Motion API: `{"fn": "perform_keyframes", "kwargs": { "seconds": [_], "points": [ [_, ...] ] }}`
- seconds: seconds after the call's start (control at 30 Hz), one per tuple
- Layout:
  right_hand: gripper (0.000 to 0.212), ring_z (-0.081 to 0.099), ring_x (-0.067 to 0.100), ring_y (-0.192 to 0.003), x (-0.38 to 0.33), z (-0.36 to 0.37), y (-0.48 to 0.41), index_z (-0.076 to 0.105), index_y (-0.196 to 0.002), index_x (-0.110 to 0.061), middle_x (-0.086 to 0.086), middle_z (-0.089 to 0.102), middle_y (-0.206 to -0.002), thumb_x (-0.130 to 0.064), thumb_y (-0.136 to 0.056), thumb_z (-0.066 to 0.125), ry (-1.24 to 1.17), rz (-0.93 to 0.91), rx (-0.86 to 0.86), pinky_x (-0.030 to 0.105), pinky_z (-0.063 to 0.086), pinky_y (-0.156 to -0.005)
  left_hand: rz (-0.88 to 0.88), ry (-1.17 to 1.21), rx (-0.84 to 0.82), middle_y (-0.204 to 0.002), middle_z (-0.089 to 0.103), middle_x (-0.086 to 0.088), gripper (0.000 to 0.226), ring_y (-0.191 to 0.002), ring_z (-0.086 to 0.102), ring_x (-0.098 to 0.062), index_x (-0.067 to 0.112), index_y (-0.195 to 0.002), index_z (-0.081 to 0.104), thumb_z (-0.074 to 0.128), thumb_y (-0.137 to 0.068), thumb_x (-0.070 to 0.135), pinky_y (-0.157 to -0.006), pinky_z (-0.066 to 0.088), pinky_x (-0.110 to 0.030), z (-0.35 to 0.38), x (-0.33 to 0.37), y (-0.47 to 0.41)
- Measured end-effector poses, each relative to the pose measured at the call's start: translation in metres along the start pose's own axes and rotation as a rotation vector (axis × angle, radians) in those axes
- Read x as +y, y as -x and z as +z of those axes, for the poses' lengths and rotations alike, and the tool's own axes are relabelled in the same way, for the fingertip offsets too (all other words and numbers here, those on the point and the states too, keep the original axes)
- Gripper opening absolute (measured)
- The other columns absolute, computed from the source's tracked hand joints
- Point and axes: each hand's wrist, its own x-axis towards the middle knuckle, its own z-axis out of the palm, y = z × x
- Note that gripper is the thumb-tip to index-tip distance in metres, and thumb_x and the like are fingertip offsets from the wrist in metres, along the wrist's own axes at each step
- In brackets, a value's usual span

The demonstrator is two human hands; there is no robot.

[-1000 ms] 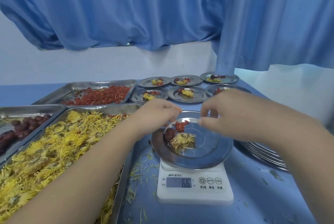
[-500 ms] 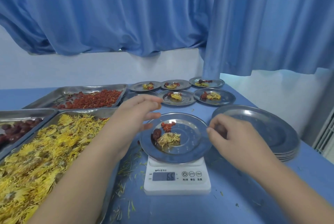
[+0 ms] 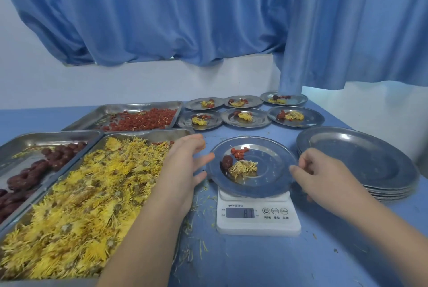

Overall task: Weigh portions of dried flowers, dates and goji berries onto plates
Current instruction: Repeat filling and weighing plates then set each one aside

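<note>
A steel plate (image 3: 271, 170) sits on a white digital scale (image 3: 258, 221) and holds one date (image 3: 227, 162), some goji berries (image 3: 239, 151) and a dried yellow flower (image 3: 243, 167). My left hand (image 3: 183, 166) reaches from the left, its straight fingers at the plate's left rim. My right hand (image 3: 319, 175) is at the right rim, thumb on the edge and fingers curled beneath. The scale's display is blurred.
Left of the scale are three steel trays: goji berries (image 3: 139, 121), dates (image 3: 34, 166) and dried flowers (image 3: 92, 194). Several filled plates (image 3: 245, 116) stand at the back. A stack of empty plates (image 3: 361, 159) sits right of the scale. Blue curtains hang behind.
Both hands dropped from above the plate to its left and right rims. The scale's reading rose from 6.6.
</note>
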Motion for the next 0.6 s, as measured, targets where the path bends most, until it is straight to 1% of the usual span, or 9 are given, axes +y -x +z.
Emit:
{"fn": "perform_keyframes", "kwargs": {
  "seconds": [0.07,0.13,0.23,0.33,0.43,0.5,0.6],
  "points": [
    [0.02,0.063,0.014,-0.045,-0.002,0.003,0.001,0.05,-0.074,-0.021,-0.003,0.067,-0.06,-0.034,-0.085,0.06,-0.072,0.033,-0.047,0.038,0.055,-0.061,-0.015,0.035,-0.027,-0.119,0.063,0.006,0.021,-0.1,0.071,-0.017,0.026,-0.112,0.064,0.056,-0.093,0.031,-0.088,0.047,-0.043,0.0,0.002,0.001],
    [0.017,0.064,0.016,-0.045,-0.002,0.005,0.002,0.051,-0.075,-0.019,0.0,0.067,-0.06,-0.028,-0.084,0.061,-0.114,0.065,-0.068,0.041,0.057,-0.062,-0.007,0.047,-0.038,-0.12,0.063,0.006,0.021,-0.099,0.071,-0.016,0.027,-0.113,0.063,0.054,-0.094,0.032,-0.084,0.047,-0.041,0.001,0.004,0.002],
    [0.013,0.065,0.017,-0.047,-0.003,0.006,0.001,0.052,-0.077,-0.016,0.003,0.067,-0.061,-0.019,-0.082,0.063,-0.149,0.092,-0.062,0.036,0.055,-0.054,0.002,0.068,-0.054,-0.122,0.062,0.005,0.019,-0.095,0.072,-0.015,0.027,-0.11,0.063,0.053,-0.095,0.032,-0.096,0.044,-0.047,0.002,0.005,0.005],
    [0.014,0.063,0.015,-0.047,-0.004,0.007,0.0,0.051,-0.077,-0.011,0.006,0.066,-0.059,-0.014,-0.083,0.064,-0.216,0.099,-0.025,0.03,0.049,-0.047,0.004,0.096,-0.065,-0.119,0.063,0.003,0.018,-0.088,0.074,-0.015,0.026,-0.108,0.063,0.053,-0.094,0.031,-0.104,0.038,-0.052,0.004,0.006,0.007],
    [0.017,0.058,0.013,-0.043,-0.007,0.008,-0.001,0.05,-0.076,-0.008,0.009,0.066,-0.057,-0.01,-0.085,0.064,-0.333,0.091,0.034,0.029,0.044,-0.047,0.013,0.137,-0.061,-0.119,0.063,0.002,0.021,-0.088,0.074,-0.016,0.024,-0.11,0.063,0.054,-0.093,0.032,-0.105,0.037,-0.053,0.004,0.008,0.007],
    [0.019,0.053,0.016,-0.042,-0.008,0.009,-0.002,0.049,-0.076,-0.009,0.011,0.067,-0.056,-0.011,-0.087,0.064,-0.414,0.102,0.04,0.029,0.041,-0.048,0.03,0.183,-0.051,-0.119,0.064,0.001,0.023,-0.09,0.073,-0.018,0.023,-0.111,0.064,0.054,-0.093,0.032,-0.104,0.038,-0.051,0.003,0.009,0.006],
    [0.023,0.055,0.025,-0.051,-0.014,0.009,-0.006,0.047,-0.073,-0.011,0.015,0.066,-0.056,-0.008,-0.088,0.063,-0.591,0.127,0.033,0.034,0.042,-0.053,0.062,0.272,-0.047,-0.119,0.065,-0.001,0.027,-0.091,0.074,-0.02,0.019,-0.114,0.064,0.052,-0.093,0.031,-0.1,0.04,-0.048,0.0,0.015,0.004]
  ]
}}
